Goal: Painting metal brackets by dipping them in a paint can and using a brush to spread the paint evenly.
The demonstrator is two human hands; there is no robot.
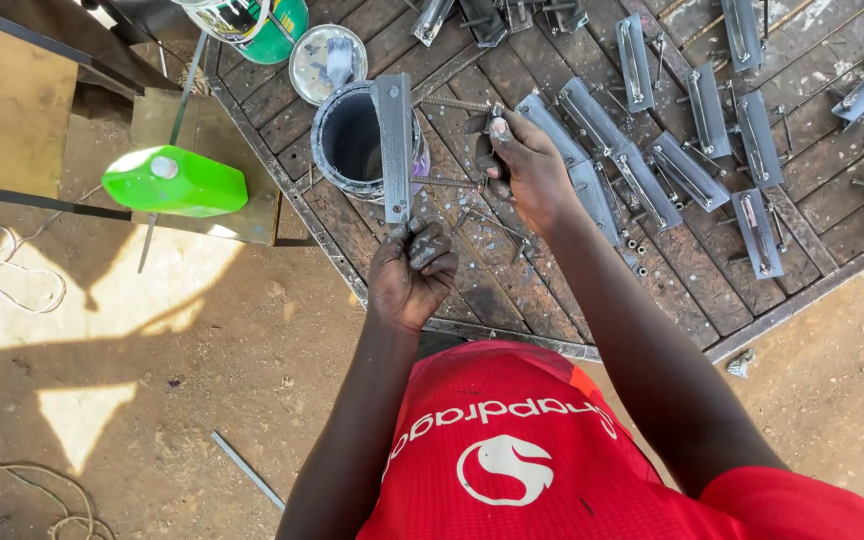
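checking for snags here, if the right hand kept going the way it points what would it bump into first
The right hand points up and left, holding a paintbrush. Going straight on, it would probably first meet the grey metal strip held by the left hand, with the paint can just beyond; depth is unclear.

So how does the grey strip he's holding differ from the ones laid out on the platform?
The held strip stands upright over the paint can, gripped at its bottom end by the left hand; the laid-out strips lie flat, untouched, in rows. All look like the same grey painted metal pieces.
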